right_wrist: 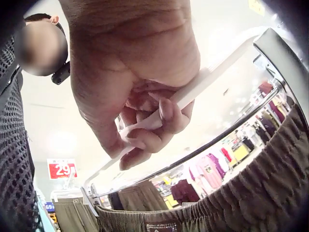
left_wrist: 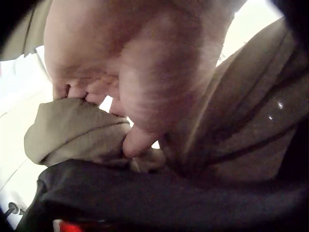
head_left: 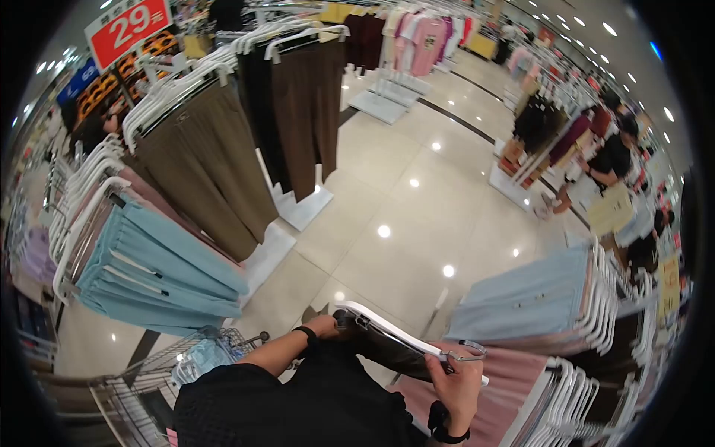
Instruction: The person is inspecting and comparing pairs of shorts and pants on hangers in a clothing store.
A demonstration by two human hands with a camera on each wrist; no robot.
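Observation:
Dark olive-brown trousers with a gathered elastic waistband hang from a white clip hanger in front of the body. My right hand holds the hanger's bar, its fingers curled round the white plastic in the right wrist view. At the other end of the hanger, my left hand grips a fold of the trouser cloth, with thumb and fingers on it in the left wrist view. The hanger slants down to the right. Most of the trouser legs are hidden in the head view.
Light blue trousers and olive trousers hang on racks at left. On the right hang pale blue trousers and pink ones. A wire cart stands at lower left. Beyond the tiled aisle is a person.

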